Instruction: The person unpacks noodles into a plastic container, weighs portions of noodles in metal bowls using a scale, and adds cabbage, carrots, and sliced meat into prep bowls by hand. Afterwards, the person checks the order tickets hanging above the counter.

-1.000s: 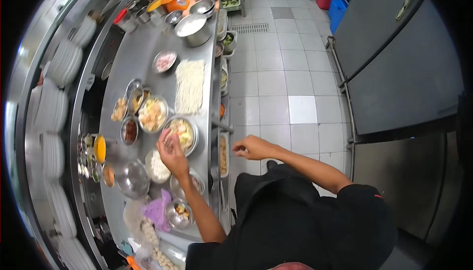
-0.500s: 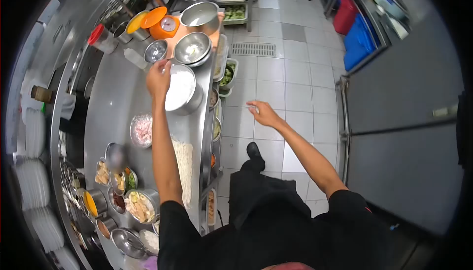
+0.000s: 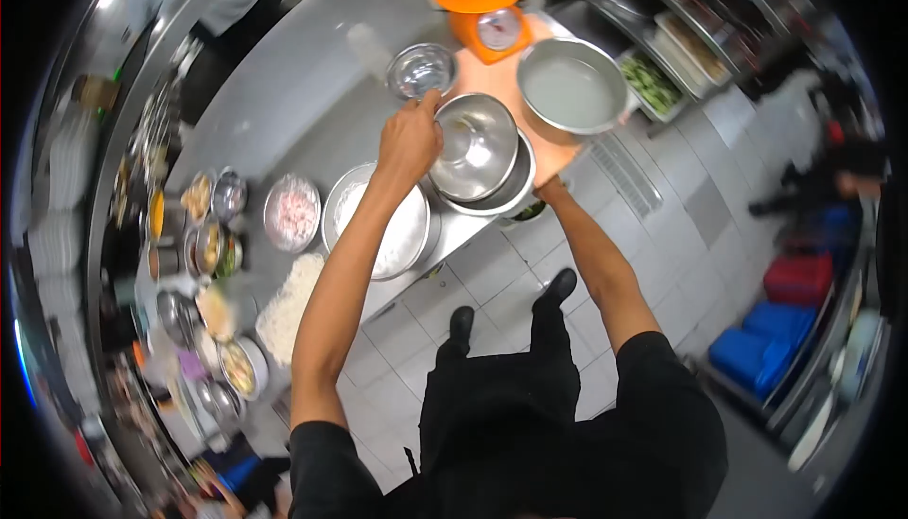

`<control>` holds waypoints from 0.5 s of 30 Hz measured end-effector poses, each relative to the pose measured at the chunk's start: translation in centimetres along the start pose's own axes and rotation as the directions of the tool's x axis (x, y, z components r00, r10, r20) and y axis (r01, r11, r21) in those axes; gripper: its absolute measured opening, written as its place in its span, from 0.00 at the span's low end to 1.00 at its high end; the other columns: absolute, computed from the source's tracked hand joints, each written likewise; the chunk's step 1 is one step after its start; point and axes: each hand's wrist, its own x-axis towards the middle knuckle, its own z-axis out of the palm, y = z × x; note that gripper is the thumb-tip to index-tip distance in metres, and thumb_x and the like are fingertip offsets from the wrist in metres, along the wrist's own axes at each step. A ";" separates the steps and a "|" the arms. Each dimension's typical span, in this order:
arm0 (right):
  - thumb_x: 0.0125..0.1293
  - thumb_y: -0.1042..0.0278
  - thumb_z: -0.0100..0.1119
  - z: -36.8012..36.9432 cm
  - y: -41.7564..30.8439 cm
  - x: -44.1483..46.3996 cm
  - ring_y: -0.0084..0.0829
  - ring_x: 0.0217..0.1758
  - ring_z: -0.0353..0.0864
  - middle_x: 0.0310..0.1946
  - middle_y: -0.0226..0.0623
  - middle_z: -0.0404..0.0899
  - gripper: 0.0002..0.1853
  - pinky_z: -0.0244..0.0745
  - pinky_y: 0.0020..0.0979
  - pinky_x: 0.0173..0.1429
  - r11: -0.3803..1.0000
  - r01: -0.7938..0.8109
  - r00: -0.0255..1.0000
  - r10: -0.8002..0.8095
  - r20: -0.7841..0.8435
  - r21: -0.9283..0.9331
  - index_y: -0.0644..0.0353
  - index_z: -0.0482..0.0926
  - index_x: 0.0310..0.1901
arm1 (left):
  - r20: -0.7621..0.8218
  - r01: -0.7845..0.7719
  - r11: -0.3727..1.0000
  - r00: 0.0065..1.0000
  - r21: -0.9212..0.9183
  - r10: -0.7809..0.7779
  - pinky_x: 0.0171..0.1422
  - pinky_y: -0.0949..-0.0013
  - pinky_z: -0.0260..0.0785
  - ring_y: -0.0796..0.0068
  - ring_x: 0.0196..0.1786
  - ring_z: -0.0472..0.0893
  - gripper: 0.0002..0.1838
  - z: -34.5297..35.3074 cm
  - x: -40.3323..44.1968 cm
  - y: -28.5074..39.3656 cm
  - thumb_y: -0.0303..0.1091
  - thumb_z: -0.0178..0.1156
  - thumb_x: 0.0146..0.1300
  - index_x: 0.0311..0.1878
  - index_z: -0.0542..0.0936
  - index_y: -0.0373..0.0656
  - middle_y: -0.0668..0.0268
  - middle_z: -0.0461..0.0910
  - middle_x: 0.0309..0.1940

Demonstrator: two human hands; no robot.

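Note:
My left hand (image 3: 411, 143) is closed at the left rim of a shiny steel mixing bowl (image 3: 480, 155). That bowl sits tilted and off-centre over a second steel bowl (image 3: 515, 183), whose right side shows beneath it. My right hand (image 3: 552, 190) is by the lower bowl's right side, at the edge of the orange-pink board (image 3: 558, 158); its fingers are mostly hidden. Just beyond my left hand stands a small steel bowl (image 3: 422, 71). Nearer to me, under my left forearm, is a large steel pot of white powder (image 3: 392, 235).
An orange kitchen scale (image 3: 492, 35) and a wide basin of cloudy liquid (image 3: 572, 86) stand at the back. On the steel counter (image 3: 255, 107) are a bowl of pink pieces (image 3: 291, 213), pale dough (image 3: 291, 309) and several small food containers. Another person (image 3: 837, 169) is at right.
My view has turned toward the counter's far end. My left hand has come to the steel bowl's rim, and the bowl has shifted. My right hand has moved from over the floor to the board's edge.

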 end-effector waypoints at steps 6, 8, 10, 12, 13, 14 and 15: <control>0.52 0.74 0.53 2.1 2.9 2.8 0.45 0.60 0.68 0.49 0.52 0.75 0.23 0.59 0.42 0.66 0.986 0.152 0.986 -0.157 0.061 0.076 0.69 0.71 0.52 | 0.043 0.606 0.674 0.756 -0.422 -0.653 0.21 0.74 0.68 0.78 0.25 0.78 0.14 -10.6 -10.3 9.5 0.23 0.54 0.61 0.50 0.66 0.40 0.57 0.77 0.38; 0.52 0.74 0.53 2.3 3.4 2.6 0.45 0.60 0.68 0.49 0.52 0.75 0.23 0.60 0.42 0.66 0.979 0.178 0.981 -0.184 0.055 0.103 0.69 0.71 0.52 | 0.147 0.688 0.448 0.623 -0.571 -0.769 0.18 0.79 0.66 0.83 0.22 0.75 0.10 -9.8 -16.0 11.1 0.24 0.54 0.61 0.45 0.67 0.42 0.64 0.76 0.40; 0.52 0.74 0.53 2.3 3.9 2.3 0.45 0.60 0.68 0.48 0.52 0.75 0.23 0.60 0.42 0.66 0.971 0.195 0.977 -0.204 0.054 0.137 0.69 0.71 0.52 | 0.360 0.758 0.147 0.460 -0.636 -0.812 0.17 0.80 0.66 0.83 0.22 0.74 0.09 -7.1 -22.0 12.6 0.24 0.54 0.61 0.43 0.67 0.43 0.66 0.74 0.39; 0.52 0.74 0.53 2.0 4.8 2.6 0.45 0.60 0.69 0.48 0.52 0.75 0.22 0.60 0.41 0.66 0.965 0.196 0.976 -0.208 0.057 0.174 0.69 0.71 0.52 | 0.498 0.800 -0.044 0.329 -0.599 -0.803 0.17 0.79 0.67 0.83 0.21 0.75 0.11 -2.2 -27.1 14.6 0.23 0.55 0.61 0.44 0.65 0.44 0.65 0.72 0.40; 0.52 0.74 0.54 1.7 5.1 2.9 0.45 0.60 0.69 0.48 0.52 0.75 0.22 0.60 0.41 0.65 0.963 0.189 0.977 -0.204 0.064 0.191 0.69 0.71 0.52 | 0.551 0.765 -0.160 0.285 -0.624 -0.784 0.18 0.78 0.68 0.82 0.22 0.75 0.12 1.1 -29.9 15.6 0.23 0.55 0.61 0.44 0.64 0.45 0.64 0.70 0.43; 0.52 0.74 0.54 1.8 5.1 3.3 0.44 0.60 0.69 0.48 0.52 0.75 0.22 0.60 0.41 0.65 0.962 0.179 0.978 -0.197 0.072 0.205 0.69 0.71 0.52 | 0.558 0.739 -0.205 0.266 -0.642 -0.786 0.19 0.78 0.69 0.81 0.23 0.75 0.12 4.5 -32.2 17.0 0.22 0.54 0.60 0.42 0.64 0.45 0.65 0.69 0.41; 0.52 0.74 0.54 2.0 4.6 3.8 0.44 0.59 0.69 0.48 0.52 0.75 0.22 0.60 0.41 0.65 0.961 0.166 0.979 -0.188 0.080 0.223 0.69 0.71 0.51 | 0.596 0.714 -0.281 0.233 -0.641 -0.768 0.19 0.78 0.69 0.79 0.23 0.75 0.12 7.9 -33.9 18.3 0.21 0.54 0.59 0.41 0.63 0.45 0.65 0.68 0.40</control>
